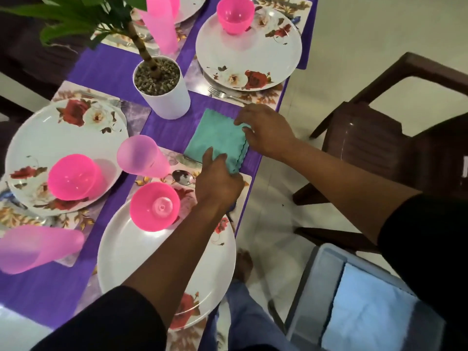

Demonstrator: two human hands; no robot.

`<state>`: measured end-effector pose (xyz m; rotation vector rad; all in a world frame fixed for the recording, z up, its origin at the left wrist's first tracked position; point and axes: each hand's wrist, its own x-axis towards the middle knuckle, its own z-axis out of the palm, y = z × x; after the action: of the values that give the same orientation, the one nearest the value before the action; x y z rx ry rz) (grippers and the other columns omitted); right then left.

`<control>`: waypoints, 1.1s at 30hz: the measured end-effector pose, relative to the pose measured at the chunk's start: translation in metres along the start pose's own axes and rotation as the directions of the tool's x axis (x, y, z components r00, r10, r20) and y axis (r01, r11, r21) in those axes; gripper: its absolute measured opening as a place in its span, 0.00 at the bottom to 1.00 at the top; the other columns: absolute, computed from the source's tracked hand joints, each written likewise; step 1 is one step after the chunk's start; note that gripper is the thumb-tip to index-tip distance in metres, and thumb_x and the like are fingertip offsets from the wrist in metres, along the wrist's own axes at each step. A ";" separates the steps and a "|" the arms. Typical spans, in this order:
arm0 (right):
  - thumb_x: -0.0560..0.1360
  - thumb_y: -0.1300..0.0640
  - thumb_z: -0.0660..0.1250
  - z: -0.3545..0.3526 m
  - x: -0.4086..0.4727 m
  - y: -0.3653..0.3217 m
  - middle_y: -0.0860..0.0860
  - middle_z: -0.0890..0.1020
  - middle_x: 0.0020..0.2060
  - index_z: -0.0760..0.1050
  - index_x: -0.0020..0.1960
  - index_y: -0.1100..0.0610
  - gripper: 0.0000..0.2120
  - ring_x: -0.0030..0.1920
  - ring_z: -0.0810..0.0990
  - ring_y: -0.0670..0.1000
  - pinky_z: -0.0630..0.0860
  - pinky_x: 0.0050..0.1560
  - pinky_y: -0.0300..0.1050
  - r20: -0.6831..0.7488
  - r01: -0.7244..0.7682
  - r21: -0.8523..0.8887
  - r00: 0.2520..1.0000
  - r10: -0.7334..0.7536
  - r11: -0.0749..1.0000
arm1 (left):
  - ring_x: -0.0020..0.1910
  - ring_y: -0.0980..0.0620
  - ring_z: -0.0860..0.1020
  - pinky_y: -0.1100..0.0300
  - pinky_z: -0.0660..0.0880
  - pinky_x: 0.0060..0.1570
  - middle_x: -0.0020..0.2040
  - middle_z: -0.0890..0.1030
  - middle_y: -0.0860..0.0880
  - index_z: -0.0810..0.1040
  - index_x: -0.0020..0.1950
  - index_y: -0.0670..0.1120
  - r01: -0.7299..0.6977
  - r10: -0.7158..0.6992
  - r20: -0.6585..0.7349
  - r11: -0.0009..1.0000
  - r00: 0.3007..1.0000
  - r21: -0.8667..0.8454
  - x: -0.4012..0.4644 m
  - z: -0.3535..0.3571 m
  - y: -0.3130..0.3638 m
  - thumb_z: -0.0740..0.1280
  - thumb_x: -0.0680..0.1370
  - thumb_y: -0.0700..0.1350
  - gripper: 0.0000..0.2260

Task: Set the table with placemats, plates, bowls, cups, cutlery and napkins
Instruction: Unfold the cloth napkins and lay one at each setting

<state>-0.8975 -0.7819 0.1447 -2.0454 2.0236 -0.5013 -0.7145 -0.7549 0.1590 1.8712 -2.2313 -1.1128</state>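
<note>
Both hands are working the teal napkin (219,138), which is lying flat on the purple surface (167,130) just beside the white plant pot (162,87): the left hand (217,179) is pinching its near edge, and the right hand (266,131) is pressing its fingers on the far corner. 4 settings around the pot are already showing placemats, floral plates, pink bowls and pink cups, with a fork (225,93) and spoon (183,177) visible. Judging from this, napkins are the remaining step; a pale blue cloth (367,312) is waiting in a grey bin (311,287), well apart from the pot.
</note>
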 end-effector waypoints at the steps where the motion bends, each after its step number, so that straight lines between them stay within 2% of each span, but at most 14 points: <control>1: 0.77 0.60 0.65 -0.006 -0.011 -0.003 0.54 0.83 0.58 0.83 0.59 0.56 0.14 0.59 0.80 0.58 0.79 0.57 0.54 -0.075 -0.049 0.038 0.996 0.051 0.998 | 0.73 0.46 0.72 0.55 0.69 0.68 0.83 0.61 0.52 0.73 0.75 0.49 -0.061 0.061 -0.019 0.998 0.998 -0.030 -0.008 -0.002 0.003 0.70 0.79 0.46 0.23; 3: 0.77 0.60 0.66 -0.013 -0.040 -0.011 0.53 0.84 0.55 0.83 0.57 0.56 0.12 0.55 0.81 0.56 0.79 0.54 0.52 -0.218 -0.118 0.119 0.966 0.142 0.986 | 0.71 0.48 0.75 0.57 0.69 0.68 0.75 0.73 0.51 0.78 0.70 0.50 -0.184 0.179 -0.048 0.974 0.983 -0.133 -0.025 -0.002 0.010 0.69 0.79 0.45 0.19; 4: 0.77 0.61 0.66 -0.015 -0.057 -0.015 0.53 0.85 0.53 0.84 0.57 0.57 0.11 0.54 0.82 0.55 0.79 0.53 0.52 -0.265 -0.144 0.166 0.946 0.185 0.976 | 0.65 0.48 0.78 0.56 0.73 0.66 0.69 0.79 0.51 0.80 0.66 0.51 -0.228 0.222 -0.052 0.958 0.974 -0.173 -0.035 -0.001 0.011 0.68 0.77 0.45 0.16; 7: 0.78 0.61 0.67 -0.019 -0.117 -0.035 0.51 0.86 0.49 0.84 0.54 0.57 0.09 0.48 0.83 0.50 0.82 0.51 0.52 -0.336 -0.255 0.335 0.867 0.368 0.907 | 0.52 0.50 0.83 0.54 0.79 0.56 0.53 0.86 0.55 0.84 0.57 0.53 -0.269 0.271 -0.011 0.950 0.963 -0.160 -0.062 0.005 0.006 0.67 0.76 0.46 0.11; 9: 0.79 0.60 0.65 -0.023 -0.167 -0.053 0.49 0.87 0.48 0.84 0.54 0.57 0.09 0.46 0.84 0.48 0.82 0.50 0.52 -0.356 -0.355 0.459 0.766 0.535 0.814 | 0.51 0.51 0.83 0.58 0.77 0.52 0.50 0.86 0.56 0.84 0.55 0.54 -0.275 0.278 0.012 0.956 0.961 -0.102 -0.077 0.009 -0.003 0.68 0.77 0.45 0.09; 11: 0.78 0.54 0.63 -0.022 -0.216 -0.073 0.48 0.87 0.46 0.84 0.54 0.56 0.13 0.45 0.85 0.47 0.83 0.50 0.49 -0.398 -0.436 0.537 0.624 0.672 0.723 | 0.49 0.52 0.83 0.58 0.76 0.51 0.48 0.86 0.58 0.84 0.53 0.55 -0.294 0.301 0.059 0.950 0.952 -0.104 -0.090 0.013 -0.015 0.68 0.77 0.45 0.09; 13: 0.76 0.51 0.62 -0.015 -0.267 -0.093 0.46 0.86 0.43 0.84 0.53 0.53 0.14 0.44 0.85 0.46 0.83 0.49 0.48 -0.393 -0.518 0.594 0.481 0.784 0.616 | 0.49 0.54 0.83 0.54 0.79 0.53 0.48 0.86 0.58 0.84 0.53 0.55 -0.350 0.363 0.157 0.931 0.918 -0.108 -0.107 0.020 -0.024 0.68 0.77 0.46 0.08; 15: 0.75 0.52 0.63 0.000 -0.312 -0.107 0.45 0.86 0.42 0.84 0.52 0.50 0.12 0.43 0.85 0.46 0.83 0.49 0.52 -0.344 -0.582 0.628 0.388 0.855 0.516 | 0.49 0.54 0.83 0.54 0.80 0.54 0.49 0.86 0.57 0.85 0.53 0.54 -0.406 0.419 0.254 0.908 0.872 -0.102 -0.124 0.029 -0.032 0.68 0.78 0.45 0.08; 19: 0.72 0.47 0.60 0.031 -0.389 -0.137 0.46 0.87 0.45 0.84 0.52 0.49 0.17 0.46 0.85 0.50 0.82 0.53 0.56 -0.231 -0.717 0.615 0.234 0.944 0.329 | 0.50 0.51 0.83 0.54 0.79 0.54 0.49 0.86 0.55 0.85 0.52 0.54 -0.536 0.479 0.424 0.844 0.769 0.019 -0.157 0.059 -0.045 0.68 0.78 0.45 0.07; 20: 0.73 0.48 0.60 0.037 -0.402 -0.142 0.47 0.87 0.45 0.84 0.52 0.49 0.16 0.46 0.85 0.52 0.82 0.53 0.56 -0.209 -0.734 0.609 0.216 0.954 0.299 | 0.50 0.50 0.83 0.54 0.80 0.54 0.49 0.86 0.54 0.85 0.52 0.53 -0.560 0.485 0.449 0.828 0.750 0.040 -0.164 0.065 -0.048 0.68 0.78 0.45 0.07; 23: 0.75 0.60 0.66 0.060 -0.448 -0.150 0.49 0.87 0.46 0.84 0.51 0.50 0.10 0.44 0.85 0.53 0.82 0.51 0.53 -0.177 -0.802 0.554 0.148 0.973 0.222 | 0.49 0.49 0.83 0.54 0.80 0.53 0.47 0.86 0.54 0.85 0.50 0.52 -0.626 0.502 0.535 0.777 0.679 0.065 -0.188 0.091 -0.050 0.68 0.78 0.44 0.07; 27: 0.75 0.56 0.62 0.090 -0.499 -0.139 0.47 0.86 0.52 0.82 0.54 0.45 0.13 0.52 0.84 0.54 0.80 0.53 0.50 -0.048 -0.904 0.422 0.046 0.998 0.062 | 0.48 0.52 0.83 0.54 0.80 0.53 0.47 0.86 0.55 0.85 0.50 0.52 -0.713 0.525 0.617 0.696 0.587 0.085 -0.207 0.139 -0.049 0.68 0.77 0.44 0.07; 30: 0.74 0.59 0.62 0.117 -0.537 -0.119 0.47 0.84 0.55 0.80 0.57 0.45 0.16 0.55 0.81 0.55 0.77 0.51 0.47 0.061 -0.933 0.360 0.003 0.998 -0.019 | 0.47 0.56 0.80 0.62 0.72 0.49 0.50 0.85 0.57 0.86 0.53 0.53 -0.798 0.555 0.681 0.599 0.479 0.073 -0.218 0.189 -0.049 0.69 0.77 0.42 0.09; 33: 0.72 0.62 0.64 0.150 -0.576 -0.083 0.51 0.81 0.55 0.79 0.58 0.50 0.17 0.56 0.80 0.57 0.77 0.50 0.48 0.117 -0.958 0.281 -0.028 0.993 -0.060 | 0.51 0.50 0.83 0.57 0.76 0.53 0.52 0.86 0.52 0.85 0.55 0.49 -0.868 0.571 0.746 0.496 0.344 0.021 -0.223 0.259 -0.051 0.69 0.78 0.40 0.09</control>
<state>-0.7584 -0.2176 -0.0103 0.1162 2.5828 -0.4842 -0.7240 -0.4339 0.0306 0.1017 -3.3413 -1.2129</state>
